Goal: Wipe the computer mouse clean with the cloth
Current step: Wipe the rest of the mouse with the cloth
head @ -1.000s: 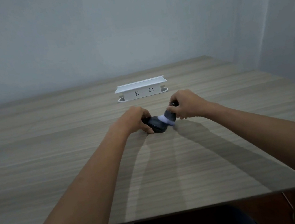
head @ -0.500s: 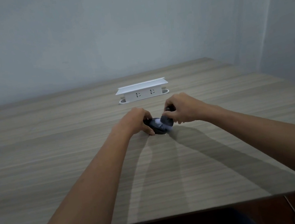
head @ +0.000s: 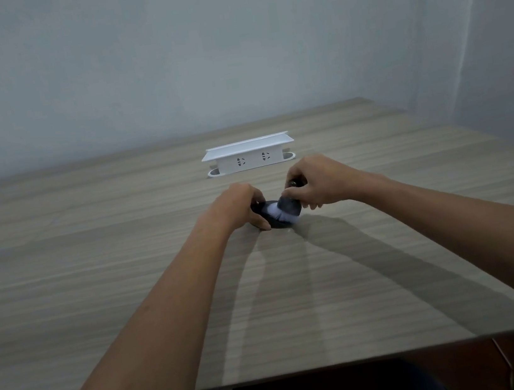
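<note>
The wiping is underway: the left hand [head: 240, 206] grips the dark computer mouse [head: 274, 220] steady on the table [head: 96, 283], the right hand [head: 317, 184] is closed around the bunched cloth [head: 287, 208] on it. Next, I think, the sides need rubbing.

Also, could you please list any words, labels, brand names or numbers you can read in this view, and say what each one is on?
None can be read.
White power strip: only socket holes show on its face, no print.
Mouse: dark, mostly covered by the left hand and the cloth in the right hand; no logo visible.
Table: plain wood grain.
</note>
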Tool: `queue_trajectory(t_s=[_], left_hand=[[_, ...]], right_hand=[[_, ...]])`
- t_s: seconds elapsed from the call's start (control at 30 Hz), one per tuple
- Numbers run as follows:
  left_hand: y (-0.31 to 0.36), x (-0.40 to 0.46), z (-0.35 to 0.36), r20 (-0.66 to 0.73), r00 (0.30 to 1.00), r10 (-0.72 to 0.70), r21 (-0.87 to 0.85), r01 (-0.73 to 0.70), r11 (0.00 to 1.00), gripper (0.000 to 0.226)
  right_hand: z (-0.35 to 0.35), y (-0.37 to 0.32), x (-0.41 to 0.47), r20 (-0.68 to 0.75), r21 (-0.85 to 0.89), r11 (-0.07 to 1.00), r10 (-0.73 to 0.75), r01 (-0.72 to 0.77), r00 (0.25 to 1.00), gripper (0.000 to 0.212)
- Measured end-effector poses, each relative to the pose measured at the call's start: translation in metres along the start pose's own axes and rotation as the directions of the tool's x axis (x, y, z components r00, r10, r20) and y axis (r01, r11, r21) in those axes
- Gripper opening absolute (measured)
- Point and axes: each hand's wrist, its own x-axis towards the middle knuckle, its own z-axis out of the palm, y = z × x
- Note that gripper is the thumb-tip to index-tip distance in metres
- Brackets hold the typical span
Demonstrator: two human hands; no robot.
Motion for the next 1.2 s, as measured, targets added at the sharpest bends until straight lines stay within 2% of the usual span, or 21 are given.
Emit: queue_trajectory(t_s=[0.07,0.2,0.27,0.4,0.63,0.73,0.83,0.97,1.07,1.2], left_hand=[[0.001,0.0,0.001,-0.007,1.0,-0.001,0.004,0.002,1.0,0.06],[0.002,0.0,0.002,-0.014,1.0,-0.009,0.009,0.009,1.0,0.059],[0.002,0.001,0.001,-0.013,1.0,-0.012,0.012,0.012,1.0,0.059],[0.002,0.001,0.001,-0.009,1.0,-0.009,0.016,0.009,1.0,0.059],[0.002,-0.001,0.002,-0.022,1.0,-0.014,0.01,0.014,1.0,0.059],[0.001,0.0,0.001,-0.021,1.0,-0.013,0.0,0.013,1.0,0.06],[0.001,0.0,0.001,-0.012,1.0,-0.008,-0.005,0.008,1.0,0.062],[0.001,-0.001,0.002,-0.014,1.0,-0.003,-0.011,0.003,1.0,0.061],[0.001,-0.001,0.002,-0.015,1.0,-0.005,-0.011,0.005,1.0,0.061],[0.0,-0.001,0.002,-0.016,1.0,-0.005,-0.014,0.004,1.0,0.061]], right_hand=[[-0.003,0.005,0.0,0.007,-0.018,1.0,0.018,-0.018,1.0,0.017],[0.002,0.005,-0.001,-0.098,-0.157,0.987,-0.024,0.008,0.995,0.019],[0.004,-0.002,-0.005,-0.101,-0.122,0.991,-0.061,0.049,0.993,0.017],[0.0,-0.004,-0.007,0.008,-0.019,0.999,-0.045,0.045,0.999,0.016],[0.005,0.005,-0.002,-0.125,-0.162,0.987,-0.022,0.002,0.992,0.019],[0.006,-0.001,-0.005,-0.08,-0.065,0.998,-0.033,0.027,0.996,0.017],[0.001,0.002,-0.007,-0.017,0.046,0.999,0.009,-0.008,1.0,0.015],[0.003,0.014,-0.001,-0.103,0.011,0.996,0.093,-0.093,0.99,0.019],[0.008,0.013,0.0,-0.148,-0.025,0.995,0.095,-0.1,0.984,0.021],[0.007,0.005,-0.006,-0.105,0.074,0.995,0.071,-0.063,0.992,0.018]])
